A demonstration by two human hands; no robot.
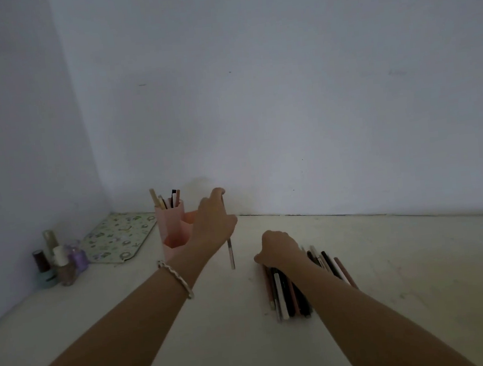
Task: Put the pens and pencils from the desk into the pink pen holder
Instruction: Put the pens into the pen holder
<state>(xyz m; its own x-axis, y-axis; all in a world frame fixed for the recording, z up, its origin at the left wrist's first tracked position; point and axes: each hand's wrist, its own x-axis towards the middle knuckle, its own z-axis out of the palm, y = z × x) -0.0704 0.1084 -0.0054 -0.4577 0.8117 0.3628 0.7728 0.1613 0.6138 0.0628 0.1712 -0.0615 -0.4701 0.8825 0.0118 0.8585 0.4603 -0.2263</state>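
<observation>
A pen (231, 254) is held upright in the left hand (212, 218), the nearer hand, just right of the pink pen holder (169, 220). The right hand (280, 247) is laid on the pen pile (287, 294) on the table (409, 284); its grip cannot be told.

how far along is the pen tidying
Partly done. A few pens already stand in the pink pen holder. The left hand holds one pencil upright beside it. The right hand rests on the pile lying on the desk; that pile is what's left.

Two hands (212, 218) (280, 247), one pen holder (170, 220)
</observation>
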